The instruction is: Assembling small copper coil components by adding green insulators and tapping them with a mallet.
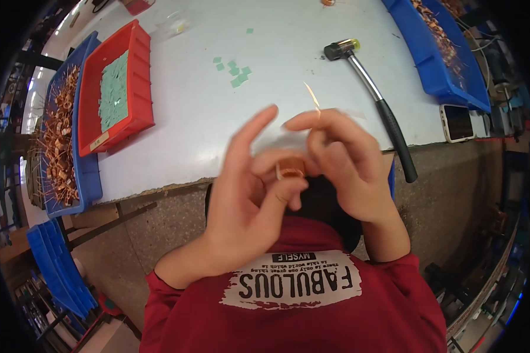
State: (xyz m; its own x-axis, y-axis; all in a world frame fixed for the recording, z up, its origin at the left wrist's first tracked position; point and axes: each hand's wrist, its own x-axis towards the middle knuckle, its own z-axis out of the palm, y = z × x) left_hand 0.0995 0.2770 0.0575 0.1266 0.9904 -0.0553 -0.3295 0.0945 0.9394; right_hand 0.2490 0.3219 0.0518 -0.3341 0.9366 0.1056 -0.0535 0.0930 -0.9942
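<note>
Between the thumb and fingers of my left hand is a small copper coil, held above my lap near the table's front edge. The left index finger is raised away from it. My right hand is close against the coil's right side, its fingers mostly curled and somewhat blurred. A thin, bright copper wire sticks up beside the right index finger. Its lower end is hidden by that hand, which seems closed on it.
On the pale table lie several green paper squares and a black-handled mallet. At left are a red tray of green pieces and a blue bin of coils. Another blue bin and a phone are at right.
</note>
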